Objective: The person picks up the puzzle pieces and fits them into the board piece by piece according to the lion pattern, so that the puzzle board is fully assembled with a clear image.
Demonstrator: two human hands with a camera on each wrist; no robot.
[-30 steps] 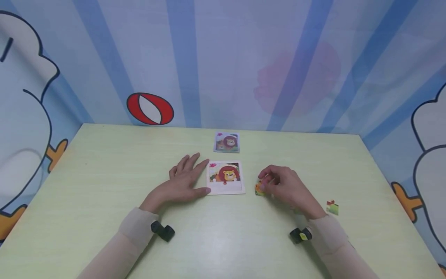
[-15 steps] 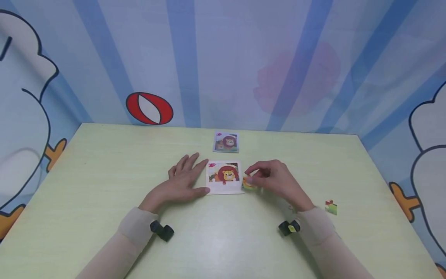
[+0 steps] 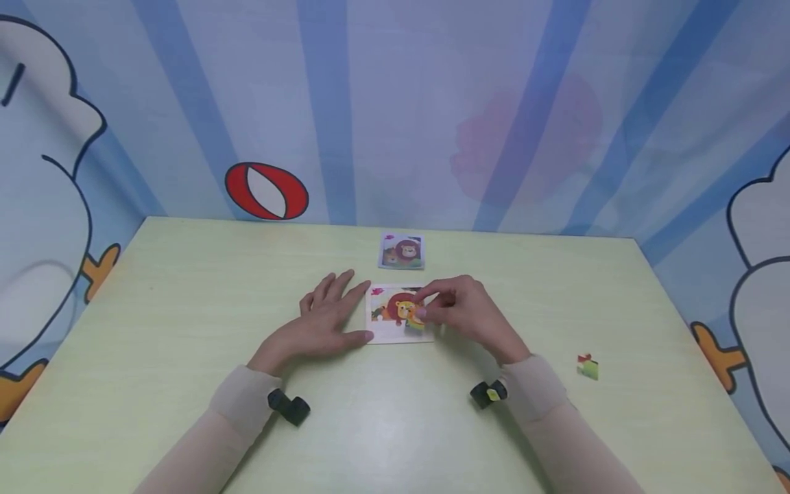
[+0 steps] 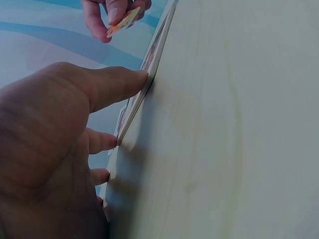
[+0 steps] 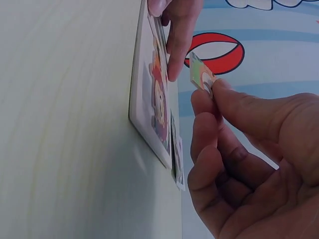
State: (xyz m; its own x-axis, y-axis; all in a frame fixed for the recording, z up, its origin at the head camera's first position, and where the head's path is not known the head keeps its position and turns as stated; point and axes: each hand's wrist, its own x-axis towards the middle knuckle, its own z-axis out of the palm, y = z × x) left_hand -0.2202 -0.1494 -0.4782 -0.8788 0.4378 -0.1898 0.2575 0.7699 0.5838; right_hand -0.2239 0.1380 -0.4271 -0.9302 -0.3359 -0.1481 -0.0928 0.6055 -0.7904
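Observation:
A square white puzzle tray [image 3: 385, 336] lies mid-table, with a lion picture filling its upper part and a bare white strip below. Along the tray's left edge rests my left hand [image 3: 321, 326], fingers spread, the thumb and index fingertip at its two left corners. My right hand [image 3: 465, 309] pinches a small puzzle piece [image 5: 201, 74] between thumb and index finger. That piece, orange and green, is raised above the tray and tilted; in the head view it overlaps the tray's right half. In the left wrist view the left thumb [image 4: 117, 84] presses on the tray's side.
Behind the tray lies a card [image 3: 401, 252] with the same lion picture. Another loose puzzle piece [image 3: 588, 366], green and red, is on the table to the right. A printed blue cloth [image 3: 407, 123] rises at the table's back edge.
My right hand has carried the puzzle piece leftward, from beside the tray to above its right half. The left hand and the tray have stayed in place.

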